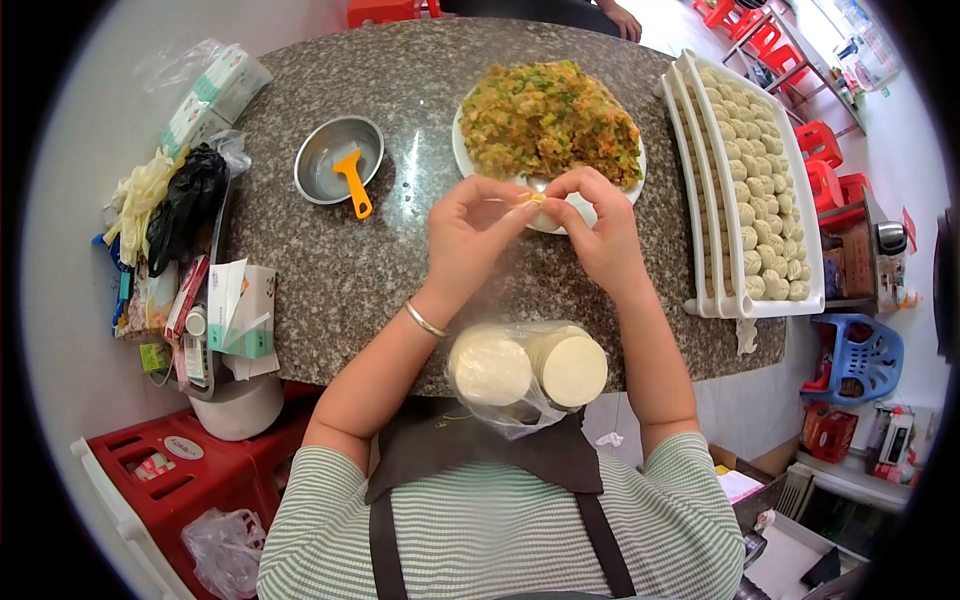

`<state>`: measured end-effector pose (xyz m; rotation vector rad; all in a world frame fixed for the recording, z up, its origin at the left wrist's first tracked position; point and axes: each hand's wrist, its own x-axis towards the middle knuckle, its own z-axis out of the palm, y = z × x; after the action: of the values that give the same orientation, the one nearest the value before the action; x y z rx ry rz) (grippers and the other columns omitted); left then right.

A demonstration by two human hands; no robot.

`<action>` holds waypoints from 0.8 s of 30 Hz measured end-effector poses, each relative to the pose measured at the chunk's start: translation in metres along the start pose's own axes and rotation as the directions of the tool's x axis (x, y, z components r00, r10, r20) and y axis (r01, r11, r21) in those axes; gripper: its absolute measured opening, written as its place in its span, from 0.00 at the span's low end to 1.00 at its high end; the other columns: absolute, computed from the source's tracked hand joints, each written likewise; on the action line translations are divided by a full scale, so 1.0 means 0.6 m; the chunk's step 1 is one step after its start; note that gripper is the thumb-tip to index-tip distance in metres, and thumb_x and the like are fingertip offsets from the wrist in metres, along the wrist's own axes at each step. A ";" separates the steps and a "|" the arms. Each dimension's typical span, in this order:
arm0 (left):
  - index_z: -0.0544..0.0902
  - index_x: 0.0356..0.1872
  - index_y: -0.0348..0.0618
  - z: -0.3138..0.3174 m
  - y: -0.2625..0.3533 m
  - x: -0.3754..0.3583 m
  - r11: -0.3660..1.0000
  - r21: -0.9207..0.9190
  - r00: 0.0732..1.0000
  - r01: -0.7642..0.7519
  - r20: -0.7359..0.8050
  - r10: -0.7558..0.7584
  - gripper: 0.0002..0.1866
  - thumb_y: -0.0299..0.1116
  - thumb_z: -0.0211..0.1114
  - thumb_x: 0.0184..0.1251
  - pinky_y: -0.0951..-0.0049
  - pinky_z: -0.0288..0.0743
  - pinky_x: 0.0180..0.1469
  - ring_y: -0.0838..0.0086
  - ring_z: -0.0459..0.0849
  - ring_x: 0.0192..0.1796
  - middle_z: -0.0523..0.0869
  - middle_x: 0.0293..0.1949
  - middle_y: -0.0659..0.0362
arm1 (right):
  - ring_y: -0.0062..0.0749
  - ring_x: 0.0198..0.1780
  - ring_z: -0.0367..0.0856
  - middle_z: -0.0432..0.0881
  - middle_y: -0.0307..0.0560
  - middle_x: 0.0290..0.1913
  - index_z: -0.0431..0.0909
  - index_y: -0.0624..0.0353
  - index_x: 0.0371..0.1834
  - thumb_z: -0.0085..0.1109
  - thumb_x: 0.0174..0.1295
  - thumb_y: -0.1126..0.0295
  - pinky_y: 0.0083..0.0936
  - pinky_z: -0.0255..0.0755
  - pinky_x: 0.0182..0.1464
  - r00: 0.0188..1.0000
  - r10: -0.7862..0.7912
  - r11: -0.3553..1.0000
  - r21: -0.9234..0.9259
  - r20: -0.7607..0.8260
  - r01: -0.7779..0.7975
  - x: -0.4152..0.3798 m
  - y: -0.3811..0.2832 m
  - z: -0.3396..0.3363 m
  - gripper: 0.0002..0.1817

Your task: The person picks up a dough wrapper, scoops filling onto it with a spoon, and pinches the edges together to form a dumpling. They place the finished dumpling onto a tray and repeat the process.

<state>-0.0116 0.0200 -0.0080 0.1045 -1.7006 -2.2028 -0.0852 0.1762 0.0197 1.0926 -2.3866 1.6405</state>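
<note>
Where the two hands meet at frame centre, a dumpling is pinched between the fingertips of both, just over the near rim of the plate.

- Left hand: grip narrow, closed on the dumpling's left side; a bracelet is worn at the wrist.
- Right hand: grip narrow, closed on the dumpling's right side.
- Plate: white, heaped with filling, set at upper centre of the tabletop.
- Bowl: metal, left of the plate, with an orange scraper laid in it.
- Wrappers: two round stacks in a clear bag, placed at the near tabletop edge, lower centre.
- Trays: white, stacked at right of frame, filled with rows of finished dumplings.
- Gloves: black and pale bundles, heaped at the left edge beside small boxes.
- Stool: red, seen at lower left beneath the tabletop.
</note>
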 end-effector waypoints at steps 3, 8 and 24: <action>0.86 0.42 0.34 -0.001 0.002 0.001 0.997 0.050 0.999 0.050 0.019 -0.051 0.08 0.23 0.69 0.62 0.75 0.80 0.51 0.75 0.86 0.46 0.88 0.44 0.55 | 0.40 0.41 0.80 0.81 0.51 0.36 0.79 0.66 0.35 0.61 0.59 0.76 0.30 0.72 0.47 0.999 0.006 1.000 -0.016 -0.037 -0.006 -0.002 -0.001 0.006 0.05; 0.87 0.41 0.35 -0.005 -0.003 0.000 1.000 -0.007 0.998 0.014 0.069 -0.013 0.07 0.22 0.68 0.63 0.73 0.78 0.54 0.73 0.85 0.48 0.88 0.45 0.54 | 0.40 0.41 0.80 0.81 0.51 0.37 0.78 0.66 0.35 0.61 0.59 0.76 0.30 0.72 0.47 0.987 0.154 0.985 0.070 0.047 -0.158 0.002 -0.005 -0.010 0.05; 0.86 0.42 0.35 0.002 0.008 0.001 0.928 0.309 0.978 -0.209 0.073 0.195 0.10 0.23 0.72 0.58 0.72 0.82 0.44 0.72 0.86 0.46 0.87 0.44 0.55 | 0.43 0.42 0.80 0.81 0.53 0.36 0.79 0.65 0.34 0.59 0.61 0.76 0.32 0.72 0.47 0.998 -0.020 0.998 -0.062 -0.060 0.016 -0.004 -0.005 0.007 0.04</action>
<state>-0.0115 0.0196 -0.0030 -0.0364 -1.9794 -1.7841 -0.0802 0.1732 0.0192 1.0359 -2.3651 1.5606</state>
